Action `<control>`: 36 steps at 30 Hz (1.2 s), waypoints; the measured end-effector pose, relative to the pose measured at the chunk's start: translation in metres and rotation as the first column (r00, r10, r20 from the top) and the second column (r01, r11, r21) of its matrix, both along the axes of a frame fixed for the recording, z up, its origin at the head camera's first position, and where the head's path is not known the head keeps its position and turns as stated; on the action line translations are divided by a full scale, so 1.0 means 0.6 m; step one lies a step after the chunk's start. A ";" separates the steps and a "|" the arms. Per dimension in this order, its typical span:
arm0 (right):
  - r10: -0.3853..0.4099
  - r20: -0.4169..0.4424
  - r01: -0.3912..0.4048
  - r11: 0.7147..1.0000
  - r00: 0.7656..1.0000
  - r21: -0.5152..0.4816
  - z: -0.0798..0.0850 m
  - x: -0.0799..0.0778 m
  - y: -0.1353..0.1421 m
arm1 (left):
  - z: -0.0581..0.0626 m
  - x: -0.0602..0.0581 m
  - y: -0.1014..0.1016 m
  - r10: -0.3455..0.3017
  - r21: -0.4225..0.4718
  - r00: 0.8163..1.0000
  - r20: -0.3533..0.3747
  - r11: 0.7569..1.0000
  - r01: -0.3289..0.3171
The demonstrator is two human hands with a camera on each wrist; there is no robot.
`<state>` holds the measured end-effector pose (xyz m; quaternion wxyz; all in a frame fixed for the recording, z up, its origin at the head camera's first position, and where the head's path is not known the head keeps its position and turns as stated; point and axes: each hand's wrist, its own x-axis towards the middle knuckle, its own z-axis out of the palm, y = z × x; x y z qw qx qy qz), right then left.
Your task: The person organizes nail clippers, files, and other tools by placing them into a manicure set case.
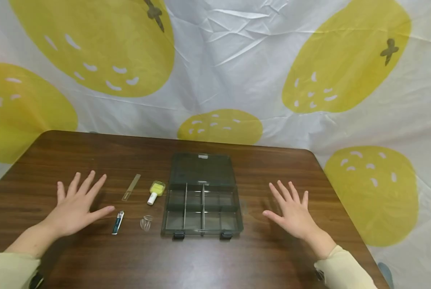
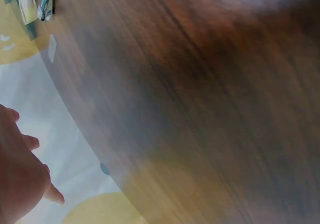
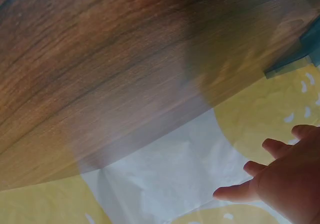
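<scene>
My left hand [image 1: 72, 210] is spread with straight fingers over the left of the table, holding nothing. Its thumb tip is close to a nail clipper [image 1: 117, 222]. Beyond that lie a thin nail file [image 1: 131, 187], a yellow nail polish bottle [image 1: 157, 188] with a white cap, and several clear false nails [image 1: 146, 223]. A dark see-through compartment box [image 1: 202, 210] stands in the middle, its lid [image 1: 202, 170] folded back. To the right of the box, my right hand [image 1: 293, 212] is spread too, fingers straight and nothing in it.
The brown wooden table [image 1: 208, 265] has rounded far corners. Behind it and along its right side hangs a white curtain [image 1: 229, 76] printed with large yellow fruit. Dividers [image 1: 203, 208] split the box into several compartments.
</scene>
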<state>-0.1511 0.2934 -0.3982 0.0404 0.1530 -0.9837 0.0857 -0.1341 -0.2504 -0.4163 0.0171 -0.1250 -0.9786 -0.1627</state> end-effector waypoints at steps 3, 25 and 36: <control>-0.005 0.003 0.005 1.000 1.000 -0.013 0.000 -0.002 0.002 | 0.003 -0.003 0.005 -0.004 0.014 1.000 0.002 1.000 0.004; -0.010 0.112 0.025 0.990 0.994 -0.138 0.015 -0.002 -0.012 | 0.031 -0.034 0.055 -0.026 0.071 0.999 0.027 0.997 0.024; 0.031 0.350 0.137 0.885 0.936 -0.445 0.025 -0.004 -0.030 | 0.042 -0.052 0.092 -0.024 0.095 0.998 0.056 0.995 0.018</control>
